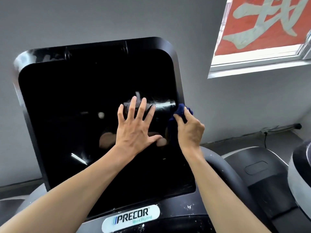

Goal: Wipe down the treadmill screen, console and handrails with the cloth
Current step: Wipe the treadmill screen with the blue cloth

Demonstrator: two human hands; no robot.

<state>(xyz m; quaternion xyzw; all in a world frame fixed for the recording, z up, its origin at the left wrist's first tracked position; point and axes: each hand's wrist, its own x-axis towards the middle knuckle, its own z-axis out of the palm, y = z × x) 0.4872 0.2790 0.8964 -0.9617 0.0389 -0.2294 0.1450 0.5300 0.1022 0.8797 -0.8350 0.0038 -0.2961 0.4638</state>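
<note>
Dark screen (80,115) tilts back, long axis running up-down. Left hand (136,130) spread flat, fingers pressing glass. Right hand (189,130), just beside it, pinches bunched blue cloth (179,111) against screen's right edge.

Below the dark screen (101,123) you have a white oval badge (131,219) on the console: "PRECOR" in black capitals, blue slanted bars just left of the word. Under it, a smaller teal tagline, too blurred to read for sure. Up and right of the screen, a red banner (262,26) in the window (252,64) carries one large pale Chinese character, cropped and not legible.
</note>
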